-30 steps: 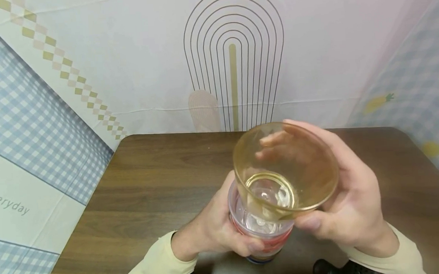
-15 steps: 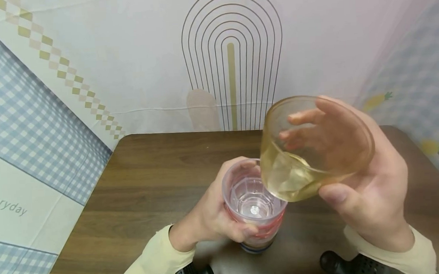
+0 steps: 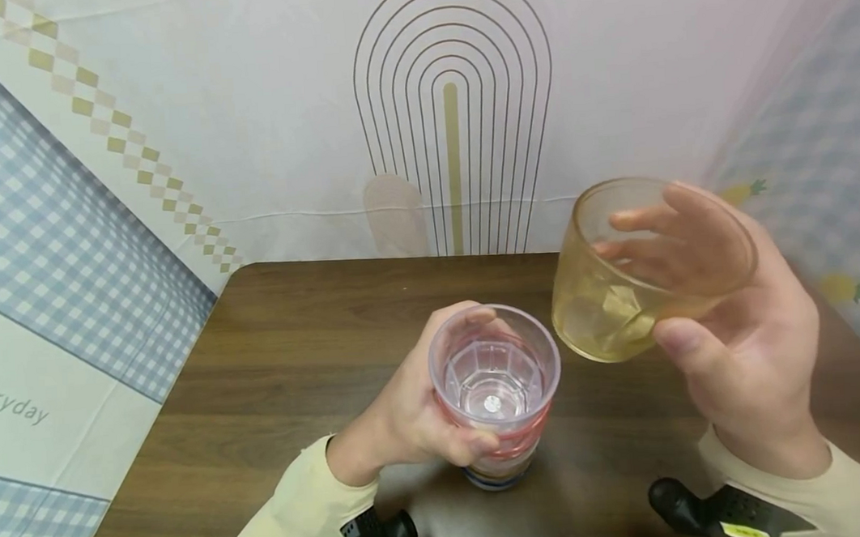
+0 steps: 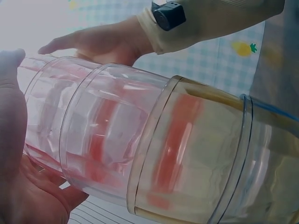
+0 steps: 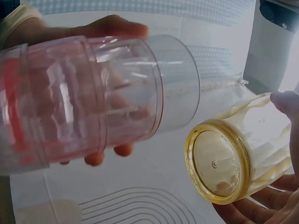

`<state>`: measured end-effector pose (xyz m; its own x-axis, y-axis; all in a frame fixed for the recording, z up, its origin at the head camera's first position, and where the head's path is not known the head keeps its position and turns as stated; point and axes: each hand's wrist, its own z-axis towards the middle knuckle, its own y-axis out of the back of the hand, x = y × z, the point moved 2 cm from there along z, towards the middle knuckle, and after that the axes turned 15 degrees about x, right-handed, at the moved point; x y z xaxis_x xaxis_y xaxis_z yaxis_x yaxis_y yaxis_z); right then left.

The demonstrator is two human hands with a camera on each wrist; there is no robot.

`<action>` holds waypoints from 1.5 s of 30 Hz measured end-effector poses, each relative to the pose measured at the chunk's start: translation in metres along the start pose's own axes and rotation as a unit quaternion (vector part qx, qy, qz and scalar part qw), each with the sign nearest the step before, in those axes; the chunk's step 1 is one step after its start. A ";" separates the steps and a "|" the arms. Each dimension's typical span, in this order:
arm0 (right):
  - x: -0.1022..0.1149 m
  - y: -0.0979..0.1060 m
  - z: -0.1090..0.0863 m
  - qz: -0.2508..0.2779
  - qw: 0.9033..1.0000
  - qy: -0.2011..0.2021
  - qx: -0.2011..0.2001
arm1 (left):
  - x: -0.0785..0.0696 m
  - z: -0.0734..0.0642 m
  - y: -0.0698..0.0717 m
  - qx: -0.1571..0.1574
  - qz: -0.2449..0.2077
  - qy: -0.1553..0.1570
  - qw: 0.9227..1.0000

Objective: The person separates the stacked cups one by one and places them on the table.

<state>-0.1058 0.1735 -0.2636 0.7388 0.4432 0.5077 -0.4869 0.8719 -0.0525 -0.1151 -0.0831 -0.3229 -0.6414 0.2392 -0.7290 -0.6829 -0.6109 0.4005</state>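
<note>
My left hand point(image 3: 417, 411) grips a stack of nested plastic cups point(image 3: 515, 438) near its top, fingers and thumb curled round it. The top cup is clear and ridged inside, with pinkish-red cups under it. In the left wrist view the lower stack shows an amber cup point(image 4: 187, 154) and a blue-rimmed cup point(image 4: 271, 163). A separate amber cup point(image 3: 596, 316) is in my right hand point(image 3: 759, 357), tilted with its mouth toward the head camera, held apart from the stack to its right. Its round base point(image 5: 217, 163) faces the stack in the right wrist view.
Under both hands lies a brown wooden table point(image 3: 310, 348). Behind it hangs a white cloth point(image 3: 262, 131) with an arch pattern, and checked blue cloth point(image 3: 55, 207) closes the left side. Black wrist cameras point(image 3: 396, 532) sit on both sleeves.
The amber cup has come up off the top of the stack and moved right with my right hand. My left hand keeps its grip, the stack shifting slightly up in the view.
</note>
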 end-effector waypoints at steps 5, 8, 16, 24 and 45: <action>0.003 0.003 -0.003 -0.018 1.000 -0.023 0.002 | 0.001 -0.001 0.001 0.001 0.012 0.004 1.000; 0.001 0.009 -0.006 -0.031 0.999 -0.038 -0.003 | 0.001 -0.001 0.002 0.001 0.011 0.006 1.000; -0.006 0.033 -0.021 -0.075 0.991 -0.102 -0.030 | 0.000 -0.001 0.004 0.007 0.015 0.006 1.000; -0.017 0.054 -0.032 -0.083 0.985 -0.145 -0.049 | 0.000 -0.002 0.004 0.004 0.010 0.012 1.000; -0.041 0.086 -0.052 -0.115 0.959 -0.244 -0.092 | 0.002 -0.001 0.004 0.009 0.015 0.006 1.000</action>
<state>-0.1537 0.2413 -0.3341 0.4898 0.1238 0.8630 -0.2133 0.9768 -0.0191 -0.1187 -0.0858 -0.3228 -0.6570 0.2118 -0.7236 -0.6701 -0.6039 0.4317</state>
